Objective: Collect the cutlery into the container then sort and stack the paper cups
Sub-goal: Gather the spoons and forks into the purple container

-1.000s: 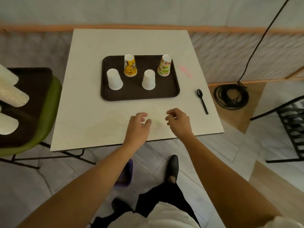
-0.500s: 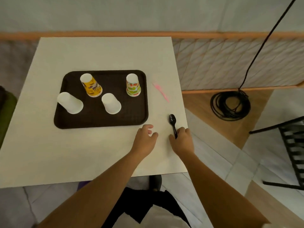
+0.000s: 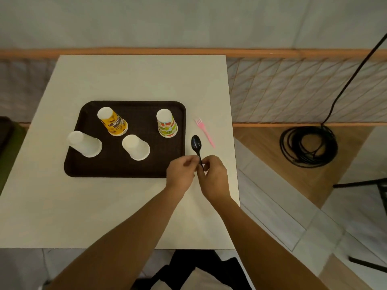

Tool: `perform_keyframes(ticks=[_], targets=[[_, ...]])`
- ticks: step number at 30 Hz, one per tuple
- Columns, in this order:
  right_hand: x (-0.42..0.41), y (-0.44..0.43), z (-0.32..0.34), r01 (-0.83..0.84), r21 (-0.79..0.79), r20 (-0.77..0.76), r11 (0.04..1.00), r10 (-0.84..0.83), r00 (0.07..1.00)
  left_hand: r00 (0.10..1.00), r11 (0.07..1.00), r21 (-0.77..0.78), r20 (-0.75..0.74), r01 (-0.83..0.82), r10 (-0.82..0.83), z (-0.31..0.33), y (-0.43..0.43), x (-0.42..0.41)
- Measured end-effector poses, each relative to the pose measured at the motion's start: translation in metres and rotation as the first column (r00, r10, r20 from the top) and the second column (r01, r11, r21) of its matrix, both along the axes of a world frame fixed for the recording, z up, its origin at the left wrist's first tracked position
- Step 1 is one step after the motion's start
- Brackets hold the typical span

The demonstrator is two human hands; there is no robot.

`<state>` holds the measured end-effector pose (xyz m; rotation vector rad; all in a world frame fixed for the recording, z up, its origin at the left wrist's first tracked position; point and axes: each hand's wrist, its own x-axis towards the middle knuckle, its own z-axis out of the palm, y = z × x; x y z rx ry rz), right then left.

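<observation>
Hidden, cropped, unreadable

Lower handle of black spoon (image 3: 196,144) lost between curled fingers of left hand (image 3: 181,173) and right hand (image 3: 213,177); near right corner of tray (image 3: 134,114) covered by left hand. Print on yellow cup (image 3: 114,123) too blurred to read. Green seat (image 3: 10,147) cropped at left edge, black chair (image 3: 377,185) at right edge, cable (image 3: 308,146) running off at upper right.

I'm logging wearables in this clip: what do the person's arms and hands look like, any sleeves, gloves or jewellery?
The left forearm and right forearm are bare, with no sleeve in view. The left hand and right hand are ungloved; no watch, bracelet or ring shows.
</observation>
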<state>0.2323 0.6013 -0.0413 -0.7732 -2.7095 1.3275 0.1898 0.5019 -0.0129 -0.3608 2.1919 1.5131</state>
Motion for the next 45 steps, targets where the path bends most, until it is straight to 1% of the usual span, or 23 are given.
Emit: perform_keyframes(ticks=[2, 5, 8, 9, 10, 12, 14, 15, 16, 18, 21, 23, 25, 27, 29, 31, 34, 36, 40, 45], targets=[[-0.011, 0.001, 0.001, -0.063, 0.005, -0.035, 0.998, 0.064, 0.997, 0.998, 0.998, 0.002, -0.019, -0.058, 0.058, 0.001, 0.0, -0.01], [-0.025, 0.006, 0.002, -0.168, -0.006, -0.074, 0.986, 0.167, 0.983, 0.995, 0.995, 0.019, -0.005, -0.101, 0.101, 0.001, -0.003, -0.023], [-0.036, 0.015, 0.004, -0.32, -0.032, -0.164, 0.947, 0.31, 0.936, 0.996, 0.996, -0.002, -0.027, -0.09, 0.09, 0.0, -0.009, -0.03], [-0.039, 0.019, 0.004, -0.345, -0.051, -0.202, 0.937, 0.329, 0.923, 0.994, 0.995, -0.009, -0.036, -0.104, 0.103, -0.001, -0.012, -0.032], [-0.043, 0.023, 0.004, -0.327, -0.076, -0.235, 0.942, 0.302, 0.924, 0.99, 0.991, 0.0, -0.035, -0.134, 0.134, -0.002, -0.015, -0.033], [-0.055, 0.031, 0.003, -0.174, -0.125, -0.241, 0.977, 0.14, 0.96, 0.981, 0.98, 0.036, -0.012, -0.195, 0.195, -0.004, -0.022, -0.034], [-0.075, 0.04, -0.001, -0.002, -0.087, -0.157, 0.996, -0.012, 0.988, 0.978, 0.977, 0.054, -0.01, -0.206, 0.207, -0.007, -0.028, -0.034], [-0.086, 0.043, -0.003, 0.045, -0.049, -0.09, 0.998, -0.049, 0.995, 0.979, 0.978, 0.056, -0.015, -0.2, 0.201, -0.008, -0.031, -0.034], [-0.097, 0.046, -0.005, 0.057, -0.004, -0.019, 0.998, -0.057, 0.998, 0.981, 0.98, 0.054, -0.022, -0.19, 0.191, -0.009, -0.033, -0.034], [-0.115, 0.048, -0.009, -0.001, 0.091, 0.1, 0.996, -0.008, 0.995, 0.983, 0.982, 0.061, -0.032, -0.178, 0.18, -0.01, -0.038, -0.032], [-0.129, 0.046, -0.014, -0.129, 0.218, 0.23, 0.967, 0.078, 0.97, 0.983, 0.982, 0.062, -0.048, -0.176, 0.179, -0.01, -0.045, -0.03], [-0.134, 0.044, -0.017, -0.189, 0.284, 0.266, 0.94, 0.112, 0.958, 0.982, 0.983, 0.063, -0.065, -0.173, 0.177, -0.01, -0.05, -0.028], [-0.135, 0.042, -0.02, -0.209, 0.295, 0.278, 0.932, 0.126, 0.952, 0.98, 0.981, 0.071, -0.07, -0.182, 0.187, -0.01, -0.056, -0.027], [-0.132, 0.041, -0.023, -0.157, 0.233, 0.282, 0.96, 0.088, 0.955, 0.978, 0.978, 0.086, -0.069, -0.19, 0.196, -0.01, -0.062, -0.025], [-0.124, 0.04, -0.023, -0.014, 0.098, 0.242, 0.995, -0.01, 0.97, 0.977, 0.976, 0.101, -0.07, -0.194, 0.201, -0.01, -0.068, -0.022], [-0.111, 0.035, -0.022, 0.129, -0.019, 0.18, 0.991, -0.124, 0.976, 0.976, 0.975, 0.11, -0.078, -0.193, 0.202, -0.01, -0.075, -0.018], [-0.081, 0.017, -0.017, 0.246, -0.127, 0.108, 0.961, -0.233, 0.966, 0.977, 0.977, 0.111, -0.094, -0.183, 0.194, -0.01, -0.091, -0.009], [-0.057, -0.002, -0.012, 0.263, -0.176, 0.073, 0.949, -0.254, 0.964, 0.976, 0.977, 0.118, -0.102, -0.178, 0.191, -0.009, -0.104, -0.001], [-0.009, -0.052, -0.001, 0.225, -0.233, 0.005, 0.946, -0.231, 0.973, 0.977, 0.977, 0.134, -0.111, -0.165, 0.18, -0.006, -0.141, 0.017], [0.037, -0.128, 0.01, 0.168, -0.282, -0.018, 0.945, -0.18, 0.983, 0.977, 0.977, 0.12, -0.102, -0.177, 0.189, 0.0, -0.205, 0.046]])
